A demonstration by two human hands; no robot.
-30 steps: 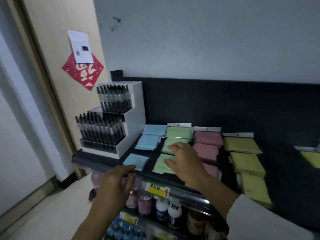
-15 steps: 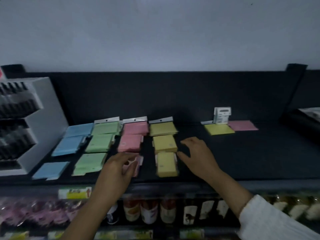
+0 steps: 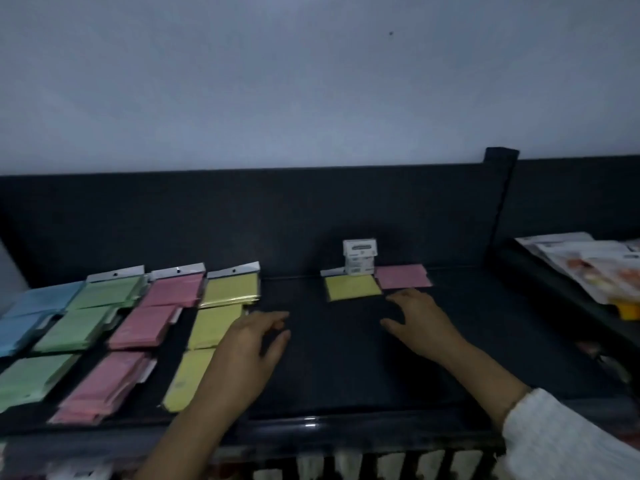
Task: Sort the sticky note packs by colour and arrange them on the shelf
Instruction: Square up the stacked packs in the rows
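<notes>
The left hand [image 3: 249,355] and right hand [image 3: 420,323] hovered over the shelf [image 3: 329,375], fingers spread, holding nothing. Left of the left hand lay three yellow packs [image 3: 230,289], three pink packs [image 3: 145,325], three green packs [image 3: 76,329] and two blue packs [image 3: 38,299]. Just beyond the right hand lay one lone yellow pack [image 3: 351,287] and one lone pink pack [image 3: 403,276].

You see the scene in dim, bluish light, and the dark shelf [image 3: 346,375] swallows detail. A soft shadow pools behind the small white box [image 3: 359,256]. The edges bow from wide-angle distortion, and the bottom strip is blurred.

dark shelf [image 3: 339,382] | sorted pack columns [image 3: 145,327] left | yellow pack [image 3: 351,287], pink pack [image 3: 403,276] apart
</notes>
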